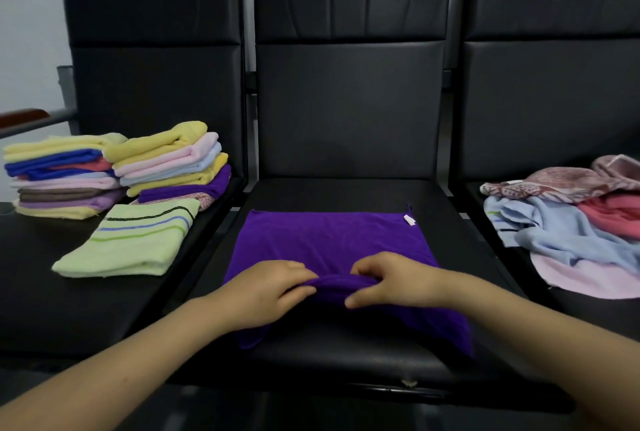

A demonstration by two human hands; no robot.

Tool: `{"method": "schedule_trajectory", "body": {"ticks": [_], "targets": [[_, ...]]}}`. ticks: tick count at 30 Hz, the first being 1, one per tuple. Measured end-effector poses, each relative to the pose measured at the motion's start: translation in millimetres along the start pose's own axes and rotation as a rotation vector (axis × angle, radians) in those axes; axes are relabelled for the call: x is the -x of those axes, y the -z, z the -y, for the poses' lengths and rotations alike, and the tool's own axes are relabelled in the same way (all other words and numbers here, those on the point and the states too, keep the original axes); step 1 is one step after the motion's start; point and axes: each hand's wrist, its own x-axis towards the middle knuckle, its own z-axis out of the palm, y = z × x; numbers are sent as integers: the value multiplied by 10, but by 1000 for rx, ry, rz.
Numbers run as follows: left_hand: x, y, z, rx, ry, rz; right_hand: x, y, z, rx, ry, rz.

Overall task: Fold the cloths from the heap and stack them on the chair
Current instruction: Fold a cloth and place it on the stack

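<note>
**A:** What is in front of the person?

**B:** Three black padded chairs stand side by side. On the seat of the middle chair (346, 195) a purple cloth (332, 240) lies spread flat, a small white tag (409, 220) at its far right corner and its near edge hanging over the front of the seat.

**A:** And the hands?

**B:** Both are on the cloth's near part, close together. The left hand (266, 288) and the right hand (391, 280) each pinch a raised ridge of purple fabric between curled fingers and thumb.

**A:** Where are the other cloths?

**B:** On the left chair (52, 292) stand two stacks of folded cloths (114, 171) in yellow, pink, blue, brown and purple, touching each other. Just in front of them lies a folded pale green cloth (131, 243) with dark and blue stripes. On the right chair (554, 84) is the loose heap (571, 219): a patterned pink cloth on top, with light blue, coral and pale pink ones tangled beneath.
</note>
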Motion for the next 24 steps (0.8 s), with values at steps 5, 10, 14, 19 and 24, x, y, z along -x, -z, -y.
{"method": "schedule_trajectory", "body": {"ticks": [5, 10, 14, 19, 24], "targets": [[44, 157, 163, 124, 146, 45, 46, 215, -198, 248, -42, -110], [136, 330, 415, 111, 346, 113, 148, 438, -403, 74, -91, -402], [194, 434, 556, 282, 485, -53, 155, 443, -518, 37, -107, -540], [265, 429, 631, 609, 629, -193, 214, 450, -490, 121, -152, -410], [274, 418, 591, 877, 729, -345, 211, 470, -565, 181, -186, -386]]}}
